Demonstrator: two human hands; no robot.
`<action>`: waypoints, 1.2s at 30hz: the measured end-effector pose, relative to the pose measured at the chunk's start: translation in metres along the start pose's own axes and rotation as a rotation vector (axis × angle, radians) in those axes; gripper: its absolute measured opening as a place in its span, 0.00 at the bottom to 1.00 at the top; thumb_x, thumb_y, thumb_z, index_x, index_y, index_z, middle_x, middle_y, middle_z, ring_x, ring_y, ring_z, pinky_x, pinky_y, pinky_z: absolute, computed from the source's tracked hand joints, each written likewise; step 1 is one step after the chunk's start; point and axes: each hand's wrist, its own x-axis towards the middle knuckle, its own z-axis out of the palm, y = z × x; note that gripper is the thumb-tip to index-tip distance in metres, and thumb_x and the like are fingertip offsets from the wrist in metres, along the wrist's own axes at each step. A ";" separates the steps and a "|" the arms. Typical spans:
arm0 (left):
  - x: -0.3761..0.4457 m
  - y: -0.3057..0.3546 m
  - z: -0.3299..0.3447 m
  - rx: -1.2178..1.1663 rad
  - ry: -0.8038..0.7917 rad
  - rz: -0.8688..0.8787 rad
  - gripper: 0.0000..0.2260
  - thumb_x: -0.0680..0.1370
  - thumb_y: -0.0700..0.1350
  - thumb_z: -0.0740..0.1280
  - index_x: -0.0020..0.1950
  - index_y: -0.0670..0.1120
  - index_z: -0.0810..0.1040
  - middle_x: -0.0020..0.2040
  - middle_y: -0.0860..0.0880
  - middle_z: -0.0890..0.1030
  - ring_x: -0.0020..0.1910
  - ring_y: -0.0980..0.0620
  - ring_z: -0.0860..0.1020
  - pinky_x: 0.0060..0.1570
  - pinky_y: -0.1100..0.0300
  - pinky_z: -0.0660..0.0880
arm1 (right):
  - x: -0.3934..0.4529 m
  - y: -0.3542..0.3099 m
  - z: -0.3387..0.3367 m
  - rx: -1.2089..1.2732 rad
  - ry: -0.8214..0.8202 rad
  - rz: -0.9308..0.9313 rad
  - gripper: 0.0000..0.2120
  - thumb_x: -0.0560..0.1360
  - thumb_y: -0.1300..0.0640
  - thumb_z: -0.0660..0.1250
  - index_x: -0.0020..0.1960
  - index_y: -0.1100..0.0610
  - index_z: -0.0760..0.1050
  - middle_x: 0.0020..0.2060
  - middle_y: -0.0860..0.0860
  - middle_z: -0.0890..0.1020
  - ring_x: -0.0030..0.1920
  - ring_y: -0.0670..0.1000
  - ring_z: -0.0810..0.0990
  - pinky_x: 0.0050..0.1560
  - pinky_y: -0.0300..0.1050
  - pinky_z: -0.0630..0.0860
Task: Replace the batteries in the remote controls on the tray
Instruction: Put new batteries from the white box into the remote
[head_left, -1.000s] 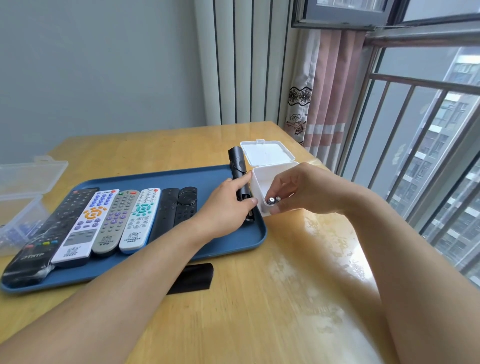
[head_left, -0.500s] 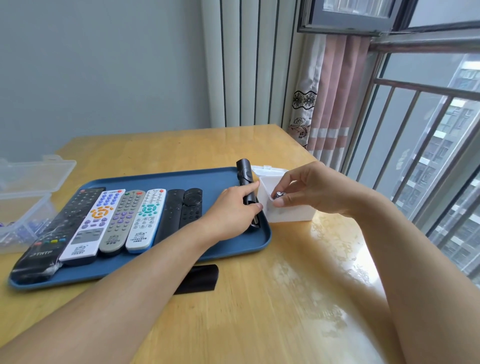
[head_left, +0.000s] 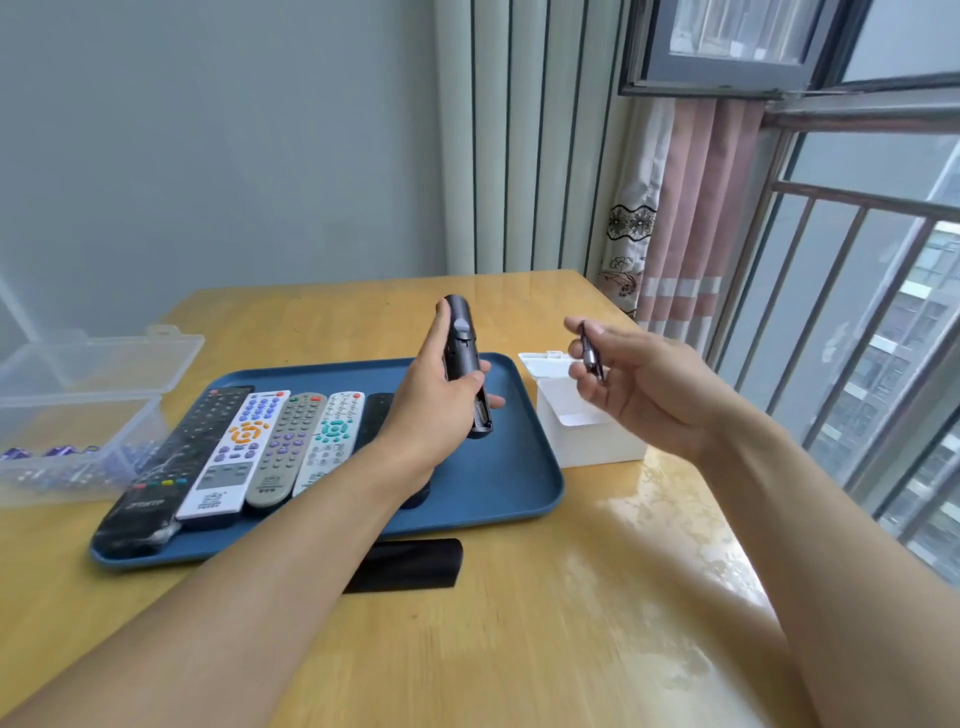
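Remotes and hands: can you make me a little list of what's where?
left hand: holds black remote above the tray, battery slot open
right hand: pinches a battery
blue tray: holds a row of remotes
white box: open, right of tray
black cover: on table, in front of tray
clear box: left of tray

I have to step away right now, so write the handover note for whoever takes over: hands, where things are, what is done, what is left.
Left hand grips the black remote, lifted above the blue tray, its battery bay open at the lower end.
Right hand pinches a battery over the open white box.
Cover lies on the table in front of the tray.
Done: cover off, battery in hand.
Left: load the batteries, refit the cover. The other remotes lie face up in the tray; their state cannot be told.
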 end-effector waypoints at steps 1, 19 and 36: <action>-0.004 0.002 -0.005 -0.052 -0.011 0.008 0.36 0.84 0.39 0.64 0.81 0.65 0.48 0.62 0.51 0.81 0.44 0.52 0.87 0.44 0.60 0.80 | -0.001 0.004 0.005 0.032 -0.021 0.061 0.11 0.82 0.62 0.60 0.62 0.63 0.75 0.38 0.53 0.75 0.34 0.48 0.75 0.32 0.37 0.76; -0.040 -0.007 -0.052 -0.355 -0.003 -0.115 0.11 0.85 0.42 0.62 0.68 0.47 0.74 0.54 0.42 0.86 0.49 0.41 0.87 0.38 0.49 0.84 | -0.010 0.048 0.048 -0.400 -0.042 -0.051 0.15 0.65 0.54 0.76 0.49 0.58 0.79 0.31 0.48 0.66 0.26 0.47 0.55 0.27 0.39 0.52; -0.051 -0.009 -0.043 -0.359 -0.224 -0.161 0.13 0.87 0.45 0.58 0.70 0.48 0.74 0.60 0.42 0.83 0.51 0.40 0.86 0.41 0.47 0.83 | -0.019 0.056 0.056 -0.827 -0.019 -0.449 0.14 0.68 0.52 0.77 0.47 0.57 0.77 0.37 0.49 0.86 0.30 0.59 0.63 0.30 0.43 0.65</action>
